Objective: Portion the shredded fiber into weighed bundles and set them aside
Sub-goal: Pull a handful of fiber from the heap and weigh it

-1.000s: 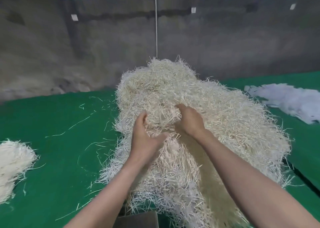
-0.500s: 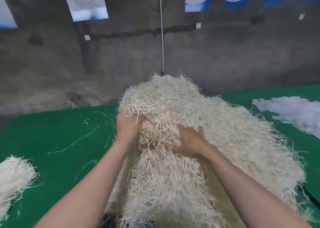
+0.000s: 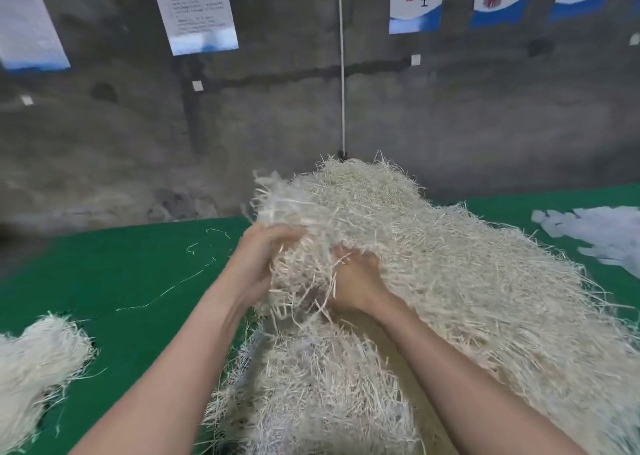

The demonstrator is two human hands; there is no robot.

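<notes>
Down at the near left edge, a small fiber bundle (image 3: 31,368) sits on the green cloth (image 3: 121,281), well apart from everything else. Mid-table, the left hand (image 3: 258,264) and right hand (image 3: 356,285) both have fingers curled into one clump (image 3: 298,243) on the front left of the big shredded fiber pile (image 3: 467,281). Further right are some white scraps (image 3: 595,233), with posters (image 3: 194,8) on the wall behind.

Facing me is a rough grey concrete wall (image 3: 485,125), mottled with darker stains. White posters (image 3: 197,8) with blue lower edges hang along its top, and a thin white cord (image 3: 342,74) runs straight down it. A green surface (image 3: 104,281) spreads below.
</notes>
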